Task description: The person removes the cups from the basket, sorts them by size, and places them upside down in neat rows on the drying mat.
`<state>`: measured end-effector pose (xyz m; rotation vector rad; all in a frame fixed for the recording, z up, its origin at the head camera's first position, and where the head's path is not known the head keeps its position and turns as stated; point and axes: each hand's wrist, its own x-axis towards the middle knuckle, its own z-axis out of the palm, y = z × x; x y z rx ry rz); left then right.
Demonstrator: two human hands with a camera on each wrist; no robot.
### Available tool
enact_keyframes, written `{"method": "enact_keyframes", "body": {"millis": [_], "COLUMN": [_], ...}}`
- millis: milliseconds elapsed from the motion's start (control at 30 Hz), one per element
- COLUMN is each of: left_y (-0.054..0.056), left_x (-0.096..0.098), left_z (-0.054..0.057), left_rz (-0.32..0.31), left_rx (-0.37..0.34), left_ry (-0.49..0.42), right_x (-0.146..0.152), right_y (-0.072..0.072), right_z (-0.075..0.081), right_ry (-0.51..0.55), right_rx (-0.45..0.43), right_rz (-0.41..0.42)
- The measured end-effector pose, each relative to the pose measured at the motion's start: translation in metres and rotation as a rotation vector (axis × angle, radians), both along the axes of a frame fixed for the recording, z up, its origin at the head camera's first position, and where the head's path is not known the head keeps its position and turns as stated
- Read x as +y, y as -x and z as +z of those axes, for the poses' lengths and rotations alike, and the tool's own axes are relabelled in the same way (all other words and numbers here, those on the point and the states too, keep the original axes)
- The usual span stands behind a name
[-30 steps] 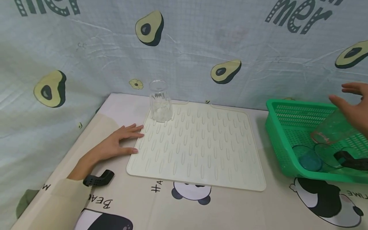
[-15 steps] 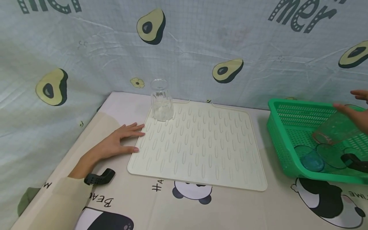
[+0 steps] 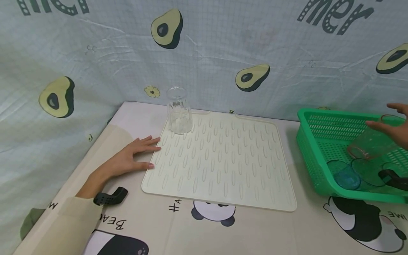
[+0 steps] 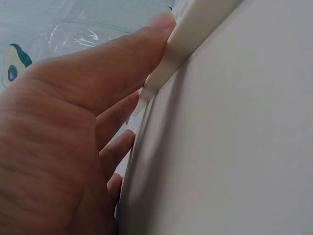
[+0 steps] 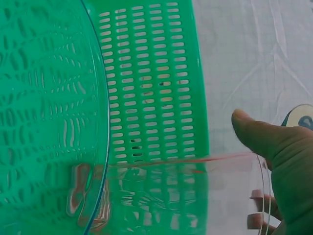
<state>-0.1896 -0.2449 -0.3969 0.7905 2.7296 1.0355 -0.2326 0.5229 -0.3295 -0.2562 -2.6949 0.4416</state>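
My left hand point(image 3: 125, 159) rests at the left edge of the white ridged mat point(image 3: 220, 163), fingers straight and spread. The left wrist view has its thumb and fingertips against the mat's raised edge point(image 4: 195, 32). A clear drinking glass point(image 3: 180, 118) stands on the mat's back left corner. At the far right, my right hand point(image 3: 395, 132) reaches over the green basket point(image 3: 306, 148), thumb and fingers apart. A pink-tinted glass point(image 5: 166, 196) leans in the basket, its open end by that hand. In the right wrist view, the thumb is beside the rim and some fingertips show behind it.
Several more glasses lie in the basket, among them a blue-tinted one point(image 3: 347, 179) at the front. A patterned cloth point(image 3: 255, 233) covers the table. An avocado-print curtain point(image 3: 204, 63) hangs along the back and left.
My right hand has shifted a little right and lower, closer about the pink-tinted glass's rim. The left hand has stayed at the mat's edge. The head view has shifted slightly.
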Motion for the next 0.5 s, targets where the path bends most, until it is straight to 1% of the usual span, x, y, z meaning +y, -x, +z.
{"method": "enact_keyframes", "body": {"millis": [100, 267, 333, 433, 500], "left_y": [0.000, -0.001, -0.001, -0.001, -0.001], "left_x": [0.000, 0.001, 0.001, 0.001, 0.001], "left_z": [0.000, 0.001, 0.001, 0.001, 0.000], "left_rz": [0.002, 0.004, 0.002, 0.003, 0.005], "left_rx": [0.003, 0.005, 0.004, 0.002, -0.002], "left_ry": [0.005, 0.008, 0.006, 0.005, 0.007], "right_x": [0.016, 0.068, 0.080, 0.074, 0.062], "right_y": [0.005, 0.028, 0.035, 0.033, 0.026], "right_z": [-0.010, -0.044, -0.051, -0.049, -0.042], "right_ry": [-0.003, 0.004, 0.013, 0.020, 0.022], "right_rx": [-0.043, -0.061, -0.060, -0.062, -0.059], "right_rz": [0.013, 0.047, 0.050, 0.052, 0.055]}}
